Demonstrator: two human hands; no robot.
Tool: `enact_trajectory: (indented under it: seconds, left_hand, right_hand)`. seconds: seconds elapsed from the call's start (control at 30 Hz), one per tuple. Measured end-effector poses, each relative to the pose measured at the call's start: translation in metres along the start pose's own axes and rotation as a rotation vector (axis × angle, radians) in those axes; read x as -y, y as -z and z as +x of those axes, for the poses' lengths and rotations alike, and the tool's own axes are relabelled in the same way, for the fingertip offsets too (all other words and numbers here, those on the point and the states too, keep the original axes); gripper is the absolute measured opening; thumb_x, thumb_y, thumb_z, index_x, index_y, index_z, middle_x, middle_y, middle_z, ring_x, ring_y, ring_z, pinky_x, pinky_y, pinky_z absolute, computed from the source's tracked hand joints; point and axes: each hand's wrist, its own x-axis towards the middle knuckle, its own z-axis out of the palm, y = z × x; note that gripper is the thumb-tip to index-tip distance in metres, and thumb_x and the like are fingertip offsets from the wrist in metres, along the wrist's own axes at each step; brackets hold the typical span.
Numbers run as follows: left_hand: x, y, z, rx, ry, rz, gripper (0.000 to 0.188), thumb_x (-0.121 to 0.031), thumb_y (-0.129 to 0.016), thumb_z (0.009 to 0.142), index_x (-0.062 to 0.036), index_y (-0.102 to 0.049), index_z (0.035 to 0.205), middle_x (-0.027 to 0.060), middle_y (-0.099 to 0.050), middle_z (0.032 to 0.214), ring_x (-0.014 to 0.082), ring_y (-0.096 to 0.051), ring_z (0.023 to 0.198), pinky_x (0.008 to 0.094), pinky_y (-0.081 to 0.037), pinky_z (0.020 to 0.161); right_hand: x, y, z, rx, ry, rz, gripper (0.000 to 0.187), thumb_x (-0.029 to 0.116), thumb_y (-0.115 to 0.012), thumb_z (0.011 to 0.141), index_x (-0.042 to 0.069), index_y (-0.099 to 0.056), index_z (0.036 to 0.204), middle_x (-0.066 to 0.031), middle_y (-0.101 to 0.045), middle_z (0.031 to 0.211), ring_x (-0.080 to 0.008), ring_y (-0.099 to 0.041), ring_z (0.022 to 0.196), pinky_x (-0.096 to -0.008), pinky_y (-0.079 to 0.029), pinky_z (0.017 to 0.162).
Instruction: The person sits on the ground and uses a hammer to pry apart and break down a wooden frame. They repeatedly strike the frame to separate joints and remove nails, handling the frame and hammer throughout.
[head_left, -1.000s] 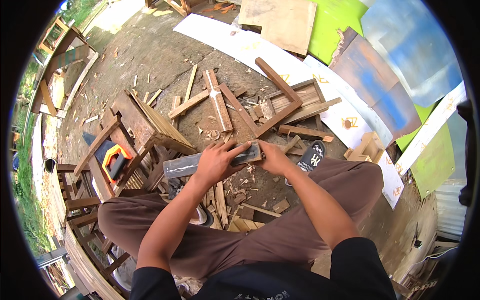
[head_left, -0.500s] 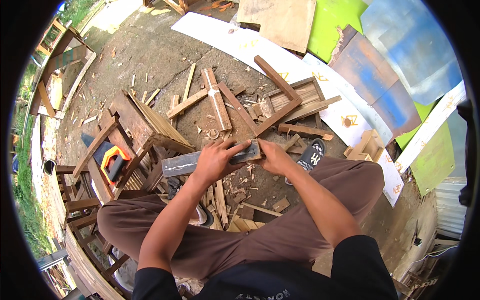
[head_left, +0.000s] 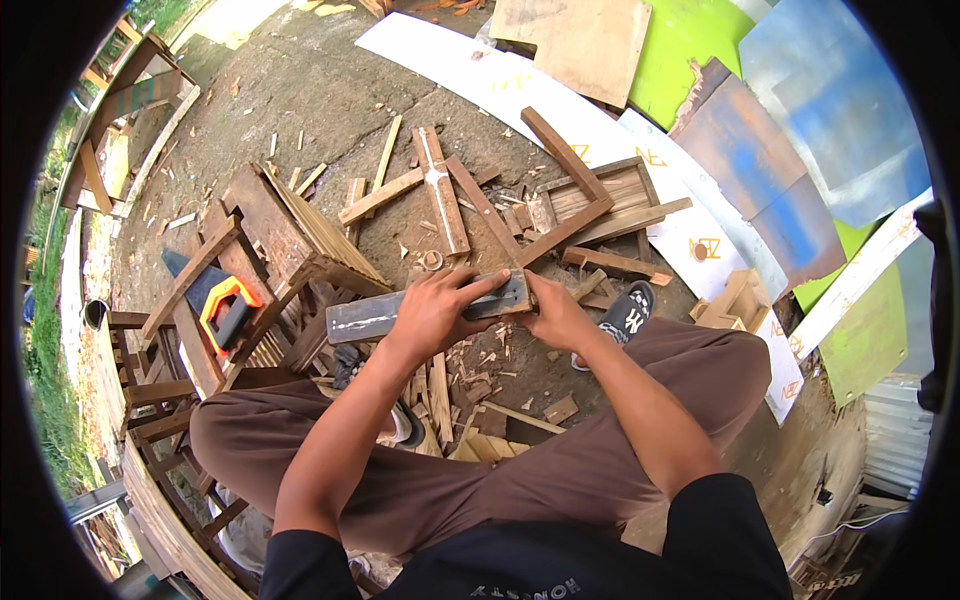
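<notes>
A dark grey wooden plank (head_left: 365, 318) with a white streak along its face lies crosswise in front of me, above my knees. My left hand (head_left: 432, 312) is wrapped over its middle, fingers pressed on the upper face. At the plank's right end my right hand (head_left: 552, 312) is closed, its fingers against the end edge. Its fingertips are partly hidden behind the wood. Beyond the plank, a brown wooden L-shaped frame (head_left: 567, 240) and a board with a white glue-like streak (head_left: 440, 195) lie on the ground.
To my left, a handsaw with an orange and black handle (head_left: 228, 318) rests on a wooden structure (head_left: 265, 235). Wood offcuts and chips litter the ground between my feet. A small wooden box (head_left: 738, 300) sits at the right, beside white panels (head_left: 690, 215) and blue-painted sheets (head_left: 850, 110).
The ground scene has shifted slightly to the right in view. The plank has turned a little, showing more of its face near the right end. Both hands stay on it.
</notes>
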Motion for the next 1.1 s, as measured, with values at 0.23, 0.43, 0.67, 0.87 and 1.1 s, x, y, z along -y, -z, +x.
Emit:
enact_trajectory:
  seconds: [0.23, 0.43, 0.67, 0.87, 1.1]
  left_hand:
    - [0.001, 0.003, 0.003, 0.069, 0.016, 0.033, 0.074, -0.032, -0.09, 0.078, -0.0315, -0.065, 0.148, 0.0114, -0.072, 0.117, 0.0357, -0.072, 0.104, 0.046, -0.059, 0.09]
    - [0.004, -0.009, -0.002, 0.055, -0.007, 0.091, 0.074, -0.033, -0.091, 0.078, -0.0324, -0.065, 0.148, 0.0115, -0.073, 0.121, 0.0347, -0.072, 0.11, 0.0466, -0.057, 0.094]
    - [0.006, -0.015, -0.002, 0.055, -0.004, 0.061, 0.074, -0.032, -0.091, 0.078, -0.0323, -0.065, 0.147, 0.0115, -0.073, 0.124, 0.0345, -0.071, 0.112, 0.0466, -0.056, 0.096]
    - [0.005, -0.014, -0.002, 0.015, -0.004, 0.068, 0.073, -0.032, -0.091, 0.077, -0.0309, -0.066, 0.145, 0.0088, -0.073, 0.119, 0.0327, -0.072, 0.107, 0.0449, -0.057, 0.093]
    - [0.006, -0.015, -0.003, -0.015, -0.024, 0.075, 0.07, -0.034, -0.09, 0.078, -0.0304, -0.066, 0.145, 0.007, -0.072, 0.114, 0.0312, -0.072, 0.103, 0.0438, -0.057, 0.09]
  right_hand:
    - [-0.004, 0.002, -0.002, 0.019, -0.007, 0.002, 0.052, 0.005, -0.082, 0.085, -0.001, -0.058, 0.131, -0.0257, -0.072, 0.119, -0.0451, -0.069, 0.115, -0.0479, -0.056, 0.093]
    - [-0.023, -0.014, -0.001, -0.007, 0.017, -0.014, 0.055, 0.001, -0.08, 0.084, 0.001, -0.06, 0.136, -0.0227, -0.073, 0.123, -0.0423, -0.07, 0.117, -0.0454, -0.056, 0.096]
    - [-0.03, -0.014, -0.003, 0.013, -0.014, 0.016, 0.055, 0.002, -0.081, 0.084, 0.001, -0.061, 0.135, -0.0217, -0.073, 0.123, -0.0416, -0.07, 0.117, -0.045, -0.056, 0.097]
    - [-0.026, -0.013, -0.001, 0.015, -0.064, -0.01, 0.055, 0.004, -0.083, 0.085, 0.002, -0.062, 0.135, -0.0211, -0.073, 0.124, -0.0405, -0.07, 0.118, -0.0445, -0.056, 0.097]
    - [-0.032, -0.016, 0.0, 0.006, -0.077, -0.017, 0.056, 0.006, -0.084, 0.085, 0.002, -0.062, 0.137, -0.0208, -0.073, 0.124, -0.0399, -0.07, 0.118, -0.0443, -0.056, 0.098]
